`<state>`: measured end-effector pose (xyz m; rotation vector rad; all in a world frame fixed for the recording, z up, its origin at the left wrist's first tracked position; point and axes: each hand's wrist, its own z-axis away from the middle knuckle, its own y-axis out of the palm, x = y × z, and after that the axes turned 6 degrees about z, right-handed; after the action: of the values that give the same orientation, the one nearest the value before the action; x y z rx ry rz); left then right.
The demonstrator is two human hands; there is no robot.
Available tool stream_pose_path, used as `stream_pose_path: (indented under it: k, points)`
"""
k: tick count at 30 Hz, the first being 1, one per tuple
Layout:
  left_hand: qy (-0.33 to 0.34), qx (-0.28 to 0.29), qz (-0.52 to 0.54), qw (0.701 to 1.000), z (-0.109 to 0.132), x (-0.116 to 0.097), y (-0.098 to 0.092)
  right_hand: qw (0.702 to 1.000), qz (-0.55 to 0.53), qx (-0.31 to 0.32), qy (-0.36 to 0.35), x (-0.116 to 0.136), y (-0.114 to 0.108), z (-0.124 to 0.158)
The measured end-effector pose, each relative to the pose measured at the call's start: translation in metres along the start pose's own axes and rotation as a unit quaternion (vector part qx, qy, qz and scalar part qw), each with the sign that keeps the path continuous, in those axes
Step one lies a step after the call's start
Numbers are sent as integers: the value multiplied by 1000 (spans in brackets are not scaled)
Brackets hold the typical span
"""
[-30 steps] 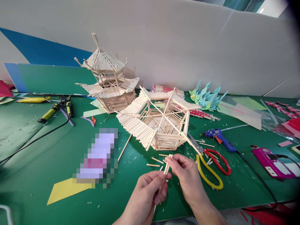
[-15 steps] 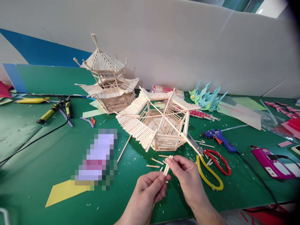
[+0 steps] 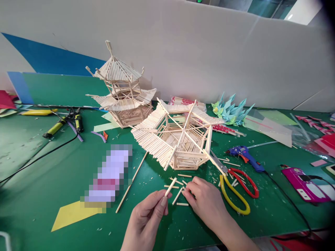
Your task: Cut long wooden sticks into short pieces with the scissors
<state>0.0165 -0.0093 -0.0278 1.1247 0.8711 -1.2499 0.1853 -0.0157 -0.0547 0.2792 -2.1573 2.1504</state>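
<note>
My left hand [image 3: 150, 214] pinches a short pale wooden stick [image 3: 171, 186] between thumb and fingers, its free end tilted up and away from me. Low over the table, my right hand [image 3: 202, 197] has its fingertips drawn together among loose cut sticks [image 3: 177, 196]; whether a stick is between them is hidden. Just beyond both hands stands a six-sided pavilion model [image 3: 149, 139] built of the same sticks, its upper middle showing bare crossed beams. Scissors [image 3: 235, 190] with one yellow and one red handle lie right of my right hand, blades toward the model.
A finished-looking two-roofed pagoda [image 3: 120, 103] stands behind on the left. A blue glue gun [image 3: 246, 157] and a magenta device [image 3: 305, 183] with cords lie at right. At left are pliers [image 3: 64, 125], a blurred-out rectangle [image 3: 110, 174] and yellow paper [image 3: 75, 214]. Blue-green folded paper [image 3: 231, 109] sits behind.
My hands have moved apart. The left went slightly left, keeping a stick; the right left the held sticks and came down to the loose pieces on the table.
</note>
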Motion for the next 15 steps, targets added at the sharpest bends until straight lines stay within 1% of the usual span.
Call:
stream_pose_path:
  k: [3,6,7,9,12,13,15]
  points:
    - [9,-2,-10,1000,0,-1,4,1000,6,-6,9,1,0,0]
    - [12,-7,-25,1000,-1,-3,6,999,-12,-20,30,-13,-6,11]
    - [12,-7,-31,999,-2,-3,7,998,-18,-31,45,-23,-8,17]
    - [12,-1,-41,999,-2,-4,8,990,-29,-84,109,-49,-9,33]
    - [7,17,-58,998,-3,-3,9,971,26,-151,181,-95,-4,57]
    - [5,24,-64,998,-3,-2,9,967,56,-161,189,-109,-1,63]
    - [2,37,-69,997,-3,0,10,962,105,-159,195,-129,4,69]
